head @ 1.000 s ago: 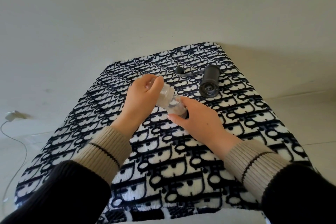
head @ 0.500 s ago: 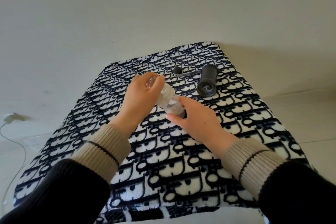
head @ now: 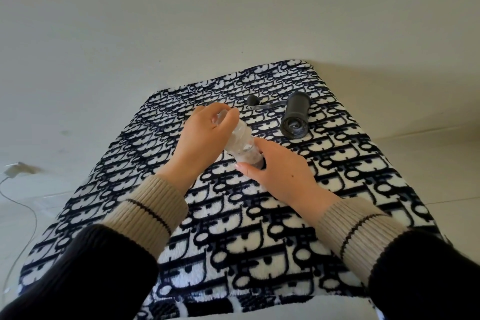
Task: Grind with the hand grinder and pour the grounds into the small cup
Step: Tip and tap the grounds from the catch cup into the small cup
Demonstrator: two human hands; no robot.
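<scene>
A pale, plain floor filled the upper part of the head view, and on it lay a plush blanket (head: 259, 215) with a dense black-and-white pattern, which served as the work surface. At the far left edge a white cable (head: 23, 205) trailed across the floor from a small white plug (head: 13, 170).

Near the centre of the blanket, both hands met on a clear container (head: 240, 144), which was tilted, its upper end toward the left hand and its lower end toward the right. The left hand (head: 205, 138) was curled closed over the upper end, its fingers (head: 228, 118) wrapped across the top and the thumb side pressed against the clear wall. The right hand (head: 280, 171) gripped the lower end, partly closed, with the thumb (head: 246, 167) extended along the near side; a dark rim showed at that end, just beside the thumb. Whether this lower part was the small cup, a separate piece from the upper one, could not be told. A little pale, speckled matter was visible through the clear wall.

The hand grinder (head: 296, 117), a black cylinder, lay on its side on the blanket, beyond and to the right of the hands and well apart from them, open end toward the camera. Its crank handle (head: 262, 104), ending in a black knob, reached leftward from the far end.

Both forearms wore black sleeves with ribbed beige cuffs (head: 145, 215).
</scene>
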